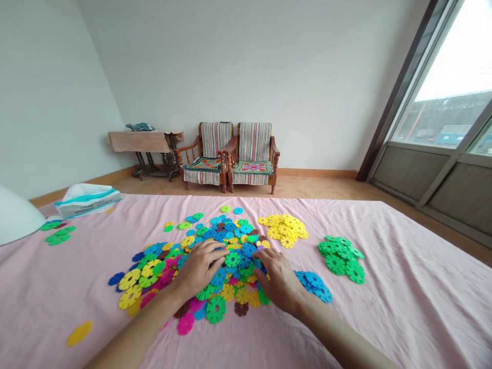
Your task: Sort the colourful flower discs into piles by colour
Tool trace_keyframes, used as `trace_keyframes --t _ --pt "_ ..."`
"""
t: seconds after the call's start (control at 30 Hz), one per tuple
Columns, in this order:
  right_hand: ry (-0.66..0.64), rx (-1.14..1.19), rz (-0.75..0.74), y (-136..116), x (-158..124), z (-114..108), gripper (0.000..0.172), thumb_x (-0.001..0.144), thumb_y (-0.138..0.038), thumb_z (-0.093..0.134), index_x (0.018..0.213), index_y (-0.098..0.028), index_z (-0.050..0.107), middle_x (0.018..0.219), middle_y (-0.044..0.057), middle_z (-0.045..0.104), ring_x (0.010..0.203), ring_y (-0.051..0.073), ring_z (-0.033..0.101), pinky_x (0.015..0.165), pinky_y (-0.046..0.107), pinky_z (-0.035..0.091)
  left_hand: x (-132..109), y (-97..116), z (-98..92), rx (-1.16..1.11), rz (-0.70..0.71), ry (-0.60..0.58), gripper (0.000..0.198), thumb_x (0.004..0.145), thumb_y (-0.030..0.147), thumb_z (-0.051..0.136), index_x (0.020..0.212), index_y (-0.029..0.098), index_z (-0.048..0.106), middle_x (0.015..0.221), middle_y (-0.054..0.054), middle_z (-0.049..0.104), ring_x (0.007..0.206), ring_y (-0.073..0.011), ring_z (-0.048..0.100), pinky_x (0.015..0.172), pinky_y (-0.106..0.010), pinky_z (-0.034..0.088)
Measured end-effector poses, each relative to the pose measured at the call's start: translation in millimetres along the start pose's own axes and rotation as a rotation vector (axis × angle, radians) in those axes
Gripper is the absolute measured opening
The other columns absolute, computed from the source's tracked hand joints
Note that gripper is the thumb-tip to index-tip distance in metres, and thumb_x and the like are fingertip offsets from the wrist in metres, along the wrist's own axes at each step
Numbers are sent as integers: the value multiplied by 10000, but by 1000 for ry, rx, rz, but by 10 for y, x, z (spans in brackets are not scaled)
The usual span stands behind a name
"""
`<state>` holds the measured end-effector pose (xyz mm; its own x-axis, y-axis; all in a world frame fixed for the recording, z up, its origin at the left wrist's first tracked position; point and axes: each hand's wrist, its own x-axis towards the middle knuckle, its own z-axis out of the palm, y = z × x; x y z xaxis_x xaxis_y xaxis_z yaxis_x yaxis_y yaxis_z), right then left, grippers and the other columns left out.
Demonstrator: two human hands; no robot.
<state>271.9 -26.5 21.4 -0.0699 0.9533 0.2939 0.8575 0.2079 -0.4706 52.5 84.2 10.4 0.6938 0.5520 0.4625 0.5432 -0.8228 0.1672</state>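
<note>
A mixed pile of notched plastic discs in blue, green, yellow, pink and brown lies on the pink cloth. My left hand rests over the left-middle of this pile, fingers stretched to the right and apart. Facing it, my right hand touches the pile's right edge, its thumb and fingers spread. I see no disc held in either hand, though the undersides of the fingers are hidden. Just right of my right hand is a group of blue discs. Beyond are yellow discs and green discs in separate heaps.
A tissue pack sits at the far left, near a white rounded object. Green discs and a yellow oval piece lie on the left. Two wooden armchairs and a cloth-covered sewing table stand by the wall.
</note>
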Motion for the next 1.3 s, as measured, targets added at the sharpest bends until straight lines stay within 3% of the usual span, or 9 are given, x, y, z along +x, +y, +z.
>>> trace_keyframes --t 0.13,0.3,0.53,0.67,0.87,1.1,1.2,1.3 --pt "13 13 -60 -105 65 91 333 826 -216 584 1158 -184 594 1125 88 611 1045 252 521 920 395 395 6 82 -4 -85 59 -42 268 921 262 503 1131 294 666 1080 -43 682 1015 -202 590 912 -396 466" --pt "4 -14 -154 -173 137 211 430 821 -299 645 1236 -224 561 1169 62 617 1051 260 510 950 427 368 -9 31 37 -97 7 2 248 923 224 489 1080 247 681 1034 -38 697 985 -192 604 935 -403 453" --pt "78 -88 -266 -86 100 344 204 915 -210 519 1080 -240 636 1078 46 654 957 221 534 863 376 400 -27 -26 71 -73 -25 20 209 902 223 511 1000 231 695 1017 -32 702 974 -194 615 921 -393 462" --pt "123 -18 -211 -61 67 288 194 925 -143 474 948 -197 659 966 51 674 879 194 549 809 337 420 -24 -21 68 -68 -17 9 209 900 211 505 984 224 696 1022 -33 701 979 -195 617 889 -377 474" --pt "119 -4 -259 -131 60 237 334 896 -183 538 1228 -215 551 1197 57 625 1047 221 529 919 379 377 -21 -31 67 -64 -15 4 214 902 210 496 982 220 694 1025 -33 701 979 -195 618 916 -392 466" --pt "147 -67 -349 -114 47 371 184 903 -168 527 1042 -219 636 953 39 683 872 184 551 835 352 388 -25 -16 50 -57 -31 6 217 899 243 498 969 229 703 1024 -32 707 982 -206 623 912 -404 476" --pt "266 -11 -261 -27 75 282 224 933 -179 448 1014 -224 652 928 47 667 854 182 545 785 326 406 -9 -7 36 -59 -29 8 226 899 259 493 953 233 711 1019 -33 711 976 -212 629 908 -412 482" --pt "457 29 -26 213 128 54 251 932 -243 420 966 -201 666 884 68 655 836 199 551 750 325 408 1 0 24 -53 -12 13 243 901 263 480 937 224 717 1007 -41 715 955 -210 637 889 -402 494"
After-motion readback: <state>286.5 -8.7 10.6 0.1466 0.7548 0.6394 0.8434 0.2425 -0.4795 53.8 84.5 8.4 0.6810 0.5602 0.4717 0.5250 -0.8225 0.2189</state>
